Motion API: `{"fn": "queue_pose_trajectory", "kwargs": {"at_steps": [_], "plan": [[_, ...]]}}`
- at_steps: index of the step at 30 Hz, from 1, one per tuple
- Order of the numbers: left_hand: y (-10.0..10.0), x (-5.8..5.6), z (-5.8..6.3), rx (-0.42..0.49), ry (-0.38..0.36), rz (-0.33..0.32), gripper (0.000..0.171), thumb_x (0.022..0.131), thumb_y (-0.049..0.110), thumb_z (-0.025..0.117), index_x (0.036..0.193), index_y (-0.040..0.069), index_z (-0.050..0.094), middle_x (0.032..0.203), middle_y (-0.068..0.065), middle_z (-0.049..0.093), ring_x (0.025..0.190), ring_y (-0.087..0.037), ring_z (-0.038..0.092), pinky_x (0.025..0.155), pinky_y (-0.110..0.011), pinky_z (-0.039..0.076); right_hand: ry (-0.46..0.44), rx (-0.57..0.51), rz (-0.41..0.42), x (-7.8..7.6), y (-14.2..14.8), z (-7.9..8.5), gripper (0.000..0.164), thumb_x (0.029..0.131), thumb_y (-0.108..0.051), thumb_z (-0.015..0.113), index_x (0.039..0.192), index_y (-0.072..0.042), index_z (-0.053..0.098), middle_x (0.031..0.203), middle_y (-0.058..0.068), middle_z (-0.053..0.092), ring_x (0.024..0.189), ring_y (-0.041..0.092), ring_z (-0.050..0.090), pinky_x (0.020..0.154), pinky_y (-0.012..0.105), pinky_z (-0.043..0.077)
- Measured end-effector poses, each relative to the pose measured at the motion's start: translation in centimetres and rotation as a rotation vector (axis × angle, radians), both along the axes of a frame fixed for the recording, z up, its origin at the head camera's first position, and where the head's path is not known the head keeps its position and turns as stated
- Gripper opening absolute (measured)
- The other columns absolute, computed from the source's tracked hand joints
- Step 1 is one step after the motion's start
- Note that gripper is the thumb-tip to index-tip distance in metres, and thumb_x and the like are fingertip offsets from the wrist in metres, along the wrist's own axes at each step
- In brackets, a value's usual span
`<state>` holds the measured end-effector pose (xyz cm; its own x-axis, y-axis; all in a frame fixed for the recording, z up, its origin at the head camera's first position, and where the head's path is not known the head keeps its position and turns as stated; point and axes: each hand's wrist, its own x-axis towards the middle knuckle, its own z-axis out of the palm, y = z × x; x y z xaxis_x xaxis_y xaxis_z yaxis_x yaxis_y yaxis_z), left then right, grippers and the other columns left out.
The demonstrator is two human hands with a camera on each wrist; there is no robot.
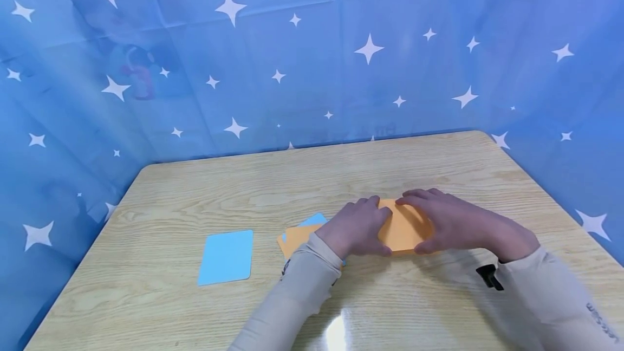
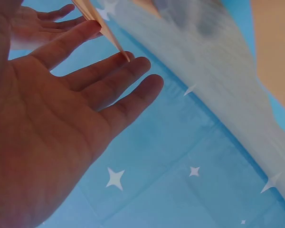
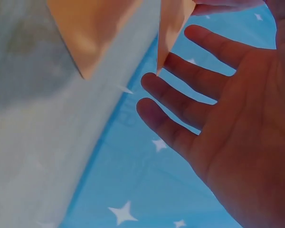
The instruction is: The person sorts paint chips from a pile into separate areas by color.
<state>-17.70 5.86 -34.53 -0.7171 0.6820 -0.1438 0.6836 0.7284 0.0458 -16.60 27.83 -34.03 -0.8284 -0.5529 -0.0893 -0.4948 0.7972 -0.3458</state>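
Both hands hold an orange square card (image 1: 401,229) by its left and right sides, tilted above the table. My left hand (image 1: 355,227) has its thumb at the near side and its fingertips at the far side. My right hand (image 1: 441,221) grips the opposite side in the same way. In the left wrist view, fingertips touch the thin edge of the card (image 2: 107,35). The right wrist view shows the held card (image 3: 170,35) at the fingertips and another orange piece (image 3: 88,42) lower, by the tabletop. Both thumbs are hidden in the wrist views.
A blue square card (image 1: 226,257) lies flat on the wooden table (image 1: 146,264), left of the hands. Overlapping orange and blue cards (image 1: 298,238) lie partly hidden behind the left wrist. A blue star-patterned cloth (image 1: 302,53) hangs behind the table.
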Motion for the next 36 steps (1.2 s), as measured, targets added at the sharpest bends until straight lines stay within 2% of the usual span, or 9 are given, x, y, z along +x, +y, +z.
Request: {"fn": "queue_pose_trajectory", "kwargs": {"at_steps": [6, 12, 21, 27, 31, 36], "plan": [[0.4, 0.0, -1.1, -0.045, -0.001, -0.004, 0.061, 0.084, 0.054, 0.08, 0.133, 0.02, 0.064, 0.129, -0.002, 0.063, 0.109, -0.017, 0.063, 0.09, -0.032, 0.055, -0.032, 0.003, 0.02, -0.1, -0.3, -1.6, 0.086, 0.074, -0.038, 0.09, 0.144, -0.006, 0.054, 0.146, 0.018, 0.052, 0.129, 0.043, 0.052, 0.099, 0.059, 0.047], [0.6, 0.0, -1.6, -0.051, -0.022, 0.008, 0.062, 0.082, 0.052, 0.081, 0.132, 0.02, 0.063, 0.126, -0.001, 0.064, 0.106, -0.016, 0.063, 0.089, -0.032, 0.055, -0.013, 0.012, 0.03, -0.1, -0.3, -2.1, 0.082, 0.073, -0.035, 0.09, 0.141, -0.005, 0.056, 0.142, 0.016, 0.055, 0.123, 0.039, 0.055, 0.097, 0.056, 0.048], [0.8, 0.1, -1.7, -0.048, -0.055, 0.028, 0.061, 0.083, 0.048, 0.08, 0.134, 0.02, 0.062, 0.132, -0.001, 0.061, 0.112, -0.017, 0.061, 0.094, -0.033, 0.054, -0.026, 0.028, 0.022, -0.3, -0.4, -2.4, 0.082, 0.072, -0.038, 0.091, 0.139, -0.006, 0.057, 0.142, 0.016, 0.055, 0.123, 0.04, 0.054, 0.095, 0.056, 0.049], [0.6, 0.3, -1.8, -0.043, -0.09, 0.042, 0.065, 0.085, 0.048, 0.079, 0.141, 0.023, 0.058, 0.148, -0.004, 0.054, 0.129, -0.021, 0.057, 0.103, -0.037, 0.051, -0.05, 0.031, 0.022, -0.3, -0.4, -2.4, 0.083, 0.072, -0.041, 0.091, 0.14, -0.006, 0.057, 0.144, 0.019, 0.053, 0.126, 0.044, 0.052, 0.096, 0.059, 0.048], [0.3, 0.3, -1.7, -0.039, -0.083, 0.04, 0.068, 0.085, 0.05, 0.078, 0.144, 0.023, 0.056, 0.148, -0.004, 0.053, 0.13, -0.02, 0.056, 0.101, -0.036, 0.052, -0.047, 0.035, 0.002, -0.3, -0.4, -2.2, 0.086, 0.073, -0.041, 0.09, 0.143, -0.006, 0.054, 0.147, 0.02, 0.051, 0.129, 0.046, 0.05, 0.097, 0.061, 0.047], [-1.2, 0.1, -1.0, 0.004, -0.112, 0.084, 0.072, 0.086, 0.047, 0.079, 0.149, 0.024, 0.051, 0.157, -0.008, 0.046, 0.145, -0.026, 0.043, 0.109, -0.041, 0.047, -0.008, 0.026, -0.004, -0.3, -0.4, -1.5, 0.092, 0.075, -0.044, 0.088, 0.149, -0.006, 0.048, 0.15, 0.021, 0.048, 0.134, 0.05, 0.046, 0.099, 0.066, 0.044]]}}
